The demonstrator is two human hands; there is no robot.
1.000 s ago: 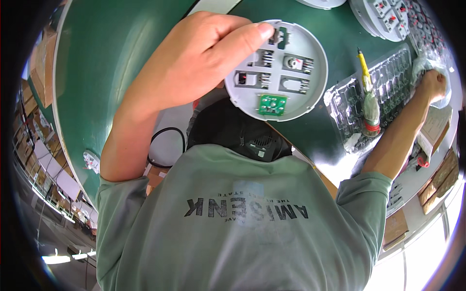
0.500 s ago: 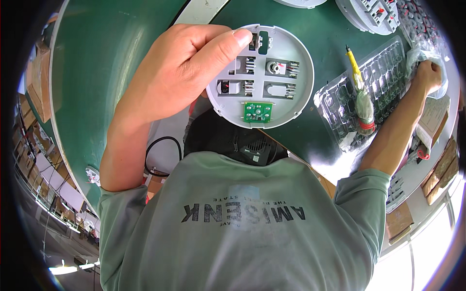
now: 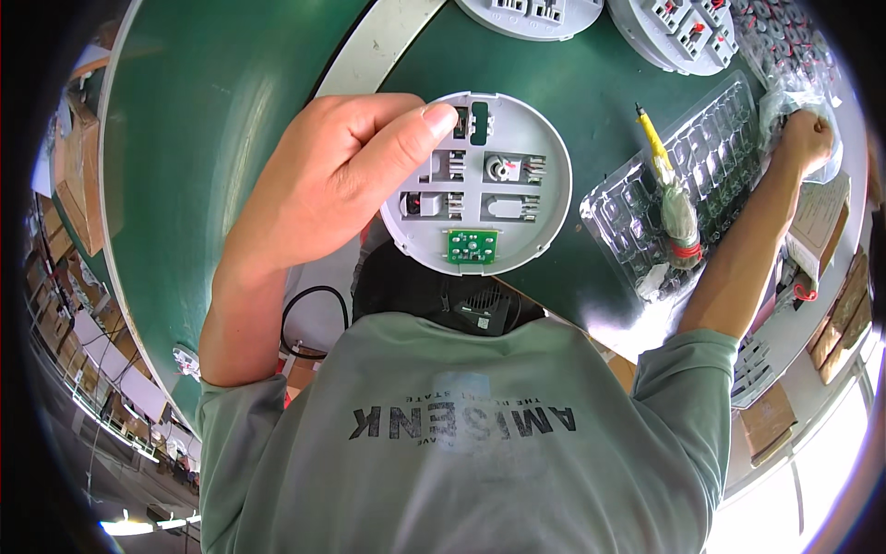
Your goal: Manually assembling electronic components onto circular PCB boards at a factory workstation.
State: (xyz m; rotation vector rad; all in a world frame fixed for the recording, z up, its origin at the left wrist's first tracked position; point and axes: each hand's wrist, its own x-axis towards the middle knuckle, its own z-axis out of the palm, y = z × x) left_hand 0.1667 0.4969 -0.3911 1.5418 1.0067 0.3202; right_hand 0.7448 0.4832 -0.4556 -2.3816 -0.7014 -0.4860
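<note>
My left hand [image 3: 337,175] grips the left rim of a round light-grey plastic housing [image 3: 526,249], thumb on top near its upper slot. The housing is tilted toward me, its inside showing metal contact clips in several recesses. A small green circuit board [image 3: 472,246] sits at its near edge. Far to the right, my right hand [image 3: 806,140] is curled closed at a crumpled clear plastic bag [image 3: 773,106]; its fingertips are hidden, and I cannot make out what they hold.
A clear blister tray [image 3: 711,138] lies on the green table [image 3: 203,120], with a yellow-tipped tool [image 3: 678,217] wrapped in plastic and red bands across it. More round grey housings [image 3: 678,32] stand at the back. Several small dark parts with red bits [image 3: 794,42] fill the far right corner.
The view has shifted slightly, so the far housings show more. The held housing sits lower and further left in the picture. My right hand stays at the bag.
</note>
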